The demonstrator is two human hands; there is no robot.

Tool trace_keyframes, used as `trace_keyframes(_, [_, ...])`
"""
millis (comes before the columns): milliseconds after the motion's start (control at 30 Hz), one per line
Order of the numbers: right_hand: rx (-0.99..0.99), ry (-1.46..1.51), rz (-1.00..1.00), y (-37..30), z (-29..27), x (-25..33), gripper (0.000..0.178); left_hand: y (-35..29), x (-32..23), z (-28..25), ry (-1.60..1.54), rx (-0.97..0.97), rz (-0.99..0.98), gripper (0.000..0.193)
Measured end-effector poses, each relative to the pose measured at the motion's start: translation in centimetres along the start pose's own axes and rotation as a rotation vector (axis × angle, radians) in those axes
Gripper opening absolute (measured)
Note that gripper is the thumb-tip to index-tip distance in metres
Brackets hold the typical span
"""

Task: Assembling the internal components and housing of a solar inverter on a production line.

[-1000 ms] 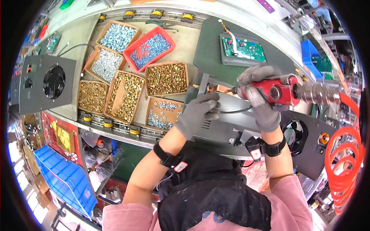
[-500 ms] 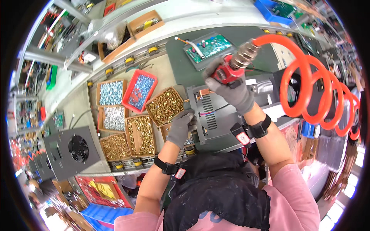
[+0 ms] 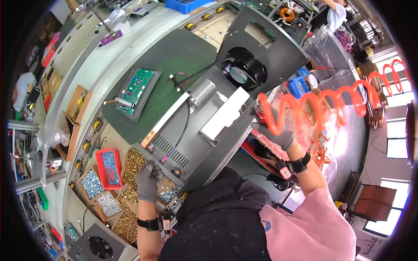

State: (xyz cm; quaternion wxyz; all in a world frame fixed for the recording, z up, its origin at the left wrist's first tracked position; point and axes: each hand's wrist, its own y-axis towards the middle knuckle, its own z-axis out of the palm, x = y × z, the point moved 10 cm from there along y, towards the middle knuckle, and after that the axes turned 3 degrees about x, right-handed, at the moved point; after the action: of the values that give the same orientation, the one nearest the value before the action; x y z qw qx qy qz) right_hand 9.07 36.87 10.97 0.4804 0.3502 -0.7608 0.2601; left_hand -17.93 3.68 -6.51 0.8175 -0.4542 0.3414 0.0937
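More of the metal case (image 3: 196, 139) is lying reachable on the green mat (image 3: 178, 56) — the right hand (image 3: 284, 139) is swinging off, grip unclear behind the red hose (image 3: 274, 130), the left hand (image 3: 147, 180) is curling fingers beside it, pinch unclear.

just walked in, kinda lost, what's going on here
The person's gloved left hand is at the near left corner of an open grey chassis, beside gold screws. The right hand is off its right side, at the end of a coiled orange hose; its grip is mostly hidden. A circuit board lies on the green mat.
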Motion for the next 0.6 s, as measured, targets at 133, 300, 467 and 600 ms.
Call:
trace_keyframes(133, [-0.014, -0.676, 0.274, -3.8, -5.6, -17.3, 0.045, 0.1, 0.1, 0.4, -0.016, 0.013, -0.015, 0.026])
trace_keyframes(300, [-0.235, -0.833, 0.494, -7.2, -10.7, -25.8, 0.04, 0.1, -0.8, 0.4, 0.058, -0.052, 0.004, 0.028])
trace_keyframes(467, [0.158, -1.082, 0.618, -3.8, -7.0, -17.7, 0.046, -0.1, -0.5, -0.6, 0.033, 0.007, 0.021, 0.029])
trace_keyframes(600, [0.685, -0.273, 0.371, 0.0, 2.6, -1.5, 0.037, 0.9, 0.1, -0.3, 0.061, -0.039, -0.033, 0.028])
